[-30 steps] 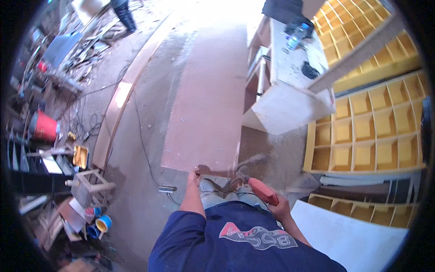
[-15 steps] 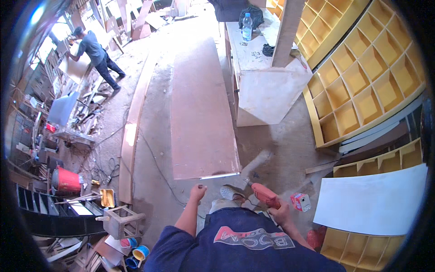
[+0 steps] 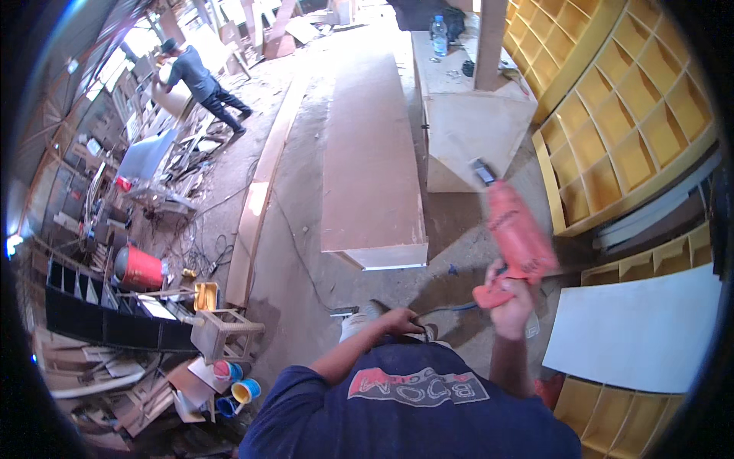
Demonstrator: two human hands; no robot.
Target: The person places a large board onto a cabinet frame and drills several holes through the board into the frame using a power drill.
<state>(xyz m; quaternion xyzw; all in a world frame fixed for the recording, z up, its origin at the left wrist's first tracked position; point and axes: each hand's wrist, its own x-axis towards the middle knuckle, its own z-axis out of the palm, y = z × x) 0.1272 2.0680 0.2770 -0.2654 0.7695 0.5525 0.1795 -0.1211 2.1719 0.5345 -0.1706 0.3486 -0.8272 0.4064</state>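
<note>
My right hand (image 3: 511, 300) is closed round the handle of a red power drill (image 3: 520, 233), raised with its chuck pointing up and away, slightly blurred. From the drill's grip a dark cord (image 3: 456, 308) runs left to my left hand (image 3: 403, 321), whose fingers are curled on it in front of my waist. Ahead of me lies a long brown wooden cabinet or box (image 3: 373, 176), with its pale near end close to my feet. Right of it stands a whitish wooden cabinet (image 3: 478, 126), partly behind the drill's tip.
Yellow compartmented shelving (image 3: 634, 130) leans at the right, with a white panel (image 3: 638, 329) nearer me. A long plank (image 3: 264, 187), a wooden stool (image 3: 227, 336), a red bucket (image 3: 141, 268) and scrap wood lie left. Another person (image 3: 205, 84) works far left.
My right hand has lifted the drill up from low beside me. My left hand has moved right to my waist, onto the cord. The view has shifted, and the scene sits further right.
</note>
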